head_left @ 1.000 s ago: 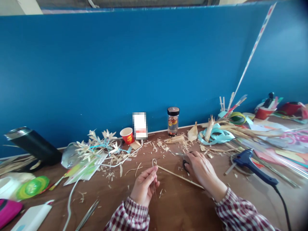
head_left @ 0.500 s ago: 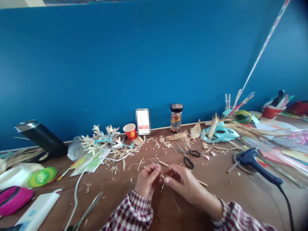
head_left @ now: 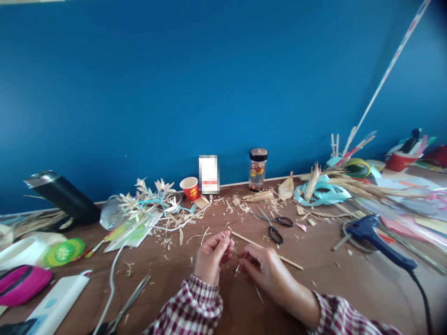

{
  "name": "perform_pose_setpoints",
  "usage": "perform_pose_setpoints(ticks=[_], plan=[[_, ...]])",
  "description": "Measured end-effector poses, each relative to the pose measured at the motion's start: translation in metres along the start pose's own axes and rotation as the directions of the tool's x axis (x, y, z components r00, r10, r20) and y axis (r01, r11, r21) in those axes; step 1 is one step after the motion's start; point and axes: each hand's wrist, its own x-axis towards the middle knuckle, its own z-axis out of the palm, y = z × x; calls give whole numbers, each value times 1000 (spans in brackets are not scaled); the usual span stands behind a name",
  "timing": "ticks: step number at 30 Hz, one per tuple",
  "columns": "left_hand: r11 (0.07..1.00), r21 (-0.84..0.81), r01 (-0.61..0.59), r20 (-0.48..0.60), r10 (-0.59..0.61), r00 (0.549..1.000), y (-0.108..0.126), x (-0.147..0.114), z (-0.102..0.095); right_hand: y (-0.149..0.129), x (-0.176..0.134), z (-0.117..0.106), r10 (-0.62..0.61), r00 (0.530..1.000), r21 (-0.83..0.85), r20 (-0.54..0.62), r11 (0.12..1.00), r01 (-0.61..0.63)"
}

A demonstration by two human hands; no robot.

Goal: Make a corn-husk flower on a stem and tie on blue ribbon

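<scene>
My left hand (head_left: 212, 258) is closed in a pinch above the middle of the table, thumb against fingertips. A thin pale strand shows at those fingertips, too small to make out fully. Close by on its right, my right hand (head_left: 270, 272) has thumb and fingers drawn together, their tips near the strand's lower end. Whatever they pinch is hidden. Behind the right hand lies a slim wooden stick (head_left: 291, 262), partly covered by it. Black-handled scissors (head_left: 275, 226) lie beyond that hand.
A jar (head_left: 257, 171), a red paper cup (head_left: 190, 188) and pale husk flowers (head_left: 150, 197) stand or lie along the blue partition (head_left: 223, 83). A blue glue gun (head_left: 379, 239) lies right. More scissors (head_left: 131, 298) and a white cable (head_left: 111, 274) are at left. Scraps litter the table.
My right thumb and fingers have come closer together, and the hand sits slightly lower. My left hand stays nearly in place. More of the wooden stick shows behind the right hand.
</scene>
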Motion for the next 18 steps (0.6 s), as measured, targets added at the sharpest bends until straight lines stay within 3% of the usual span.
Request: perform_pose_setpoints(ticks=[6,18], plan=[[999,-48,6,-26,-7,1000,3,3,-3,6,2,7,190,976,348,106,912,-216],[995,-95,30,21,-29,999,7,6,-8,7,4,7,224,969,490,105,836,-247]])
